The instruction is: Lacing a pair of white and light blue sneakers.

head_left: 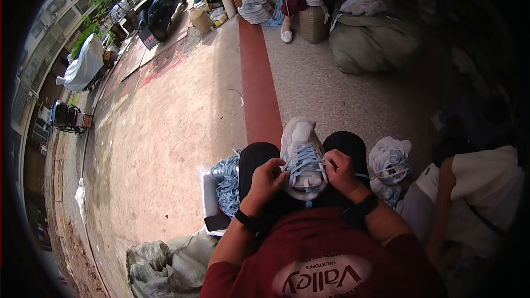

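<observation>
— Sunlit concrete (182, 110) spreads to my left, a red floor strip (259, 94) ahead.
— Where's the shoe (300, 131)?
— Between my knees (257, 157), toe pointing away from me, blue laces (305, 158) crossing its top.
— And your hands?
— My left hand (269, 179) and right hand (340, 171) bend their fingers at opposite edges of the laces; I cannot tell whether either pinches one

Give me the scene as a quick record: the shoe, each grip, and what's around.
Shoe: white, in the lap, toe pointing away
Blue laces: criss-crossed on the shoe
Left grip: at the shoe's left edge; pinch unclear
Right grip: at its right edge; pinch unclear
Left side: box with lace bundle
Right side: shoe pile
Ahead: seated person, large sack
</observation>
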